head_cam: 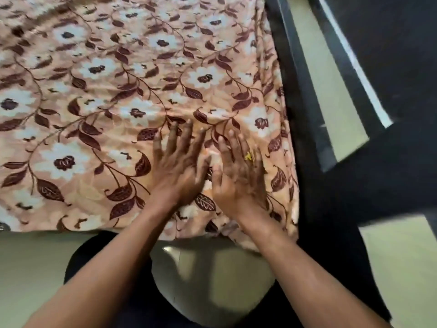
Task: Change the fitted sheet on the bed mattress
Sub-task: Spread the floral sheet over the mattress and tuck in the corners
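A peach fitted sheet with white flowers and dark brown leaves covers the mattress and fills the upper left of the view. Its near edge hangs over the mattress side just in front of me. My left hand lies flat on the sheet near the bed's near right corner, fingers straight and spread. My right hand presses flat beside it, fingers straight, a yellow ring on one finger. The two hands nearly touch. Both are slightly blurred.
A dark piece of furniture stands close along the bed's right side. Pale floor shows below the bed edge and at the right. My dark-clothed legs stand against the bed.
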A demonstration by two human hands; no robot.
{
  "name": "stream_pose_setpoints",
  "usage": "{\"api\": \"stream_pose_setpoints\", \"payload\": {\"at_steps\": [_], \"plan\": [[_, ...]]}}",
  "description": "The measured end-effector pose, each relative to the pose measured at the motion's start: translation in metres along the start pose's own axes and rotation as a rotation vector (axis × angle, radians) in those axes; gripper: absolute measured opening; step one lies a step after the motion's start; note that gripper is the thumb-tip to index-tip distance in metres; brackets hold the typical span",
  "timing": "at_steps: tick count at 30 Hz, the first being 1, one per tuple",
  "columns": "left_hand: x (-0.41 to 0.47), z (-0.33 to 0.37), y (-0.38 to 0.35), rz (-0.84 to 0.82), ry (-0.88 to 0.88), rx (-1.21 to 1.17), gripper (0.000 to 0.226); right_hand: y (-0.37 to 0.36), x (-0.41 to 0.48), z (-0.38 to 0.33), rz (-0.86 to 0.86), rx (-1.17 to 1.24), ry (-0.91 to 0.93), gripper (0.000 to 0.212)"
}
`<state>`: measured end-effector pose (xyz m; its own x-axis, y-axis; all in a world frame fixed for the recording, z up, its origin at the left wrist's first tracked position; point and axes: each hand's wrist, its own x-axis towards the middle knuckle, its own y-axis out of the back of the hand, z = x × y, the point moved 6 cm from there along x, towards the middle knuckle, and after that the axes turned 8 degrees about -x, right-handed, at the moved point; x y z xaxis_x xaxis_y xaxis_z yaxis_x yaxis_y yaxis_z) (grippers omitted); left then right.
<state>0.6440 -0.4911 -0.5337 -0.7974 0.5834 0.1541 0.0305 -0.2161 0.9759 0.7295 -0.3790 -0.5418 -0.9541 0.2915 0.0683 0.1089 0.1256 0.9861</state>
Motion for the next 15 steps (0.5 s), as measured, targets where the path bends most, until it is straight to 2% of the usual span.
{"api": "stream_pose_setpoints", "payload": {"at_steps": [2,8,13,15], "plan": [[-0.003,0.002,0.001,-0.011,-0.012,-0.022,0.068,0.021,-0.007,0.001,0.085,-0.047,-0.045,0.068],[-0.004,-0.002,0.006,-0.024,-0.008,-0.104,0.068,0.025,-0.019,0.000,0.026,-0.007,-0.021,0.066],[-0.013,-0.007,0.016,0.012,-0.044,-0.260,0.063,0.027,-0.060,-0.001,0.082,0.028,0.010,0.060],[-0.021,-0.008,0.023,0.027,-0.055,-0.316,0.059,0.025,-0.074,0.002,0.019,0.053,0.043,0.060]]}}
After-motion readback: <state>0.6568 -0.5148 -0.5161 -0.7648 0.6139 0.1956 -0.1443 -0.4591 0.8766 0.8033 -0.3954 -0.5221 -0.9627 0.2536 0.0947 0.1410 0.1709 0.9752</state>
